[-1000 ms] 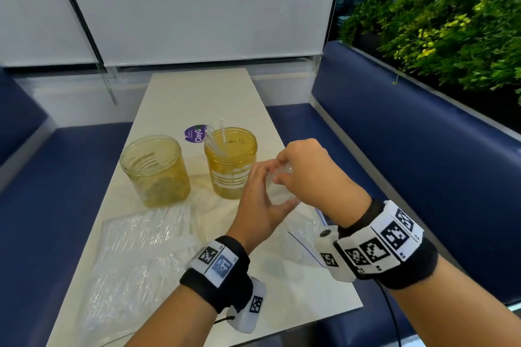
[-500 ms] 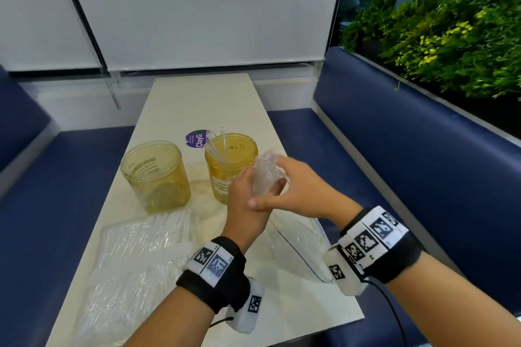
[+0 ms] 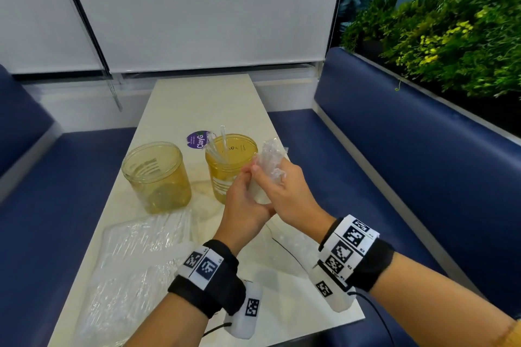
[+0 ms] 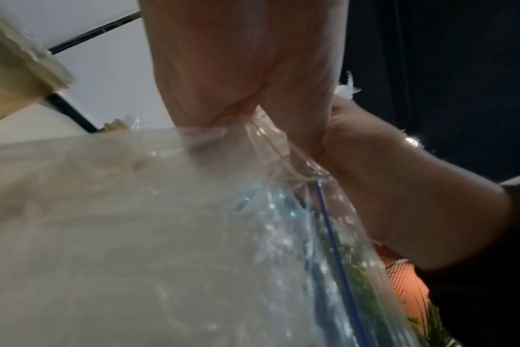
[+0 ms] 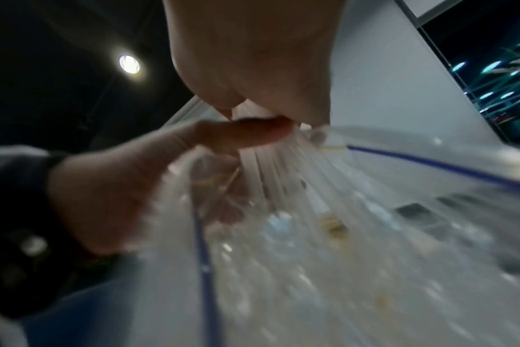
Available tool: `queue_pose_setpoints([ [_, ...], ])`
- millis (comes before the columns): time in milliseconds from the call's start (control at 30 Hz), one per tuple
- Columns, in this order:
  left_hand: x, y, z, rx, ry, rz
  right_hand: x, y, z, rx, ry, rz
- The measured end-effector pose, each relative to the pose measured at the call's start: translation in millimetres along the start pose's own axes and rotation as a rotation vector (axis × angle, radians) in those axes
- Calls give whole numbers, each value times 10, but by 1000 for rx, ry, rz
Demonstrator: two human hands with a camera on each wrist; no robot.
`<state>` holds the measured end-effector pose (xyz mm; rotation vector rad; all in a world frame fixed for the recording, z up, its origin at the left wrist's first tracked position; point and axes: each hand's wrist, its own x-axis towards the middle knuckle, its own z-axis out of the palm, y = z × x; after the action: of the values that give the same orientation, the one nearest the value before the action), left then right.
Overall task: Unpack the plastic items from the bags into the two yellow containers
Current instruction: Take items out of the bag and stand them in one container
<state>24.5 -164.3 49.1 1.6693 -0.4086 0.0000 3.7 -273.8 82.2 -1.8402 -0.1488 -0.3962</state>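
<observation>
Both our left hand [image 3: 248,205] and right hand [image 3: 284,191] grip a crinkly zip bag [image 3: 269,160]; it looks light, slippery and limp, best pinched at its bunched neck.

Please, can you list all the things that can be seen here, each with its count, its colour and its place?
Yellow containers: two, translucent yellow, on the table; left one, right one with clear straws standing in it.
Clear bag in hands: one, transparent with a blue strip, held up beside the right container.
Clear bag on table: one, transparent, near left part of the table.
Sticker: one, purple, behind the right container.
Table: one, cream.
Benches: dark blue, on both sides.
Plants: green with yellow flowers, far right.
Blinds: white, behind the table.
Left hand: one, grip on the held bag from below.
Right hand: one, grip on the same bag.
</observation>
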Motion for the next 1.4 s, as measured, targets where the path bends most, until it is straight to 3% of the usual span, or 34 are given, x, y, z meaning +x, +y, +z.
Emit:
queue_pose_setpoints([
  [167, -65, -7, -42, -27, -37, -67, 107, -288, -37, 23, 26, -123],
  [300, -73, -26, -60, -32, 9, -103, 328, -565, -79, 32, 61, -232],
  [500, -100, -72, -129, -42, 26, -75, 740, -977, -156, 107, 63, -227],
  [700, -94, -69, -218, -64, 31, -42, 1341, -1223, -171, 254, 154, -209],
  [833, -158, -73, -198, -93, 24, -28, 1779, -1070, -9, 180, 223, -187],
  [1000, -237, -174, -179, -160, 29, -24, 2145, -579, 264, 164, 192, -55],
  [1300, -356, -189, -200, -154, 21, -35, 2170, 386, 653, -60, -5, 102],
  [1400, -366, -177, -216, -150, 17, -29, 2122, 545, 674, -201, -6, 189],
])
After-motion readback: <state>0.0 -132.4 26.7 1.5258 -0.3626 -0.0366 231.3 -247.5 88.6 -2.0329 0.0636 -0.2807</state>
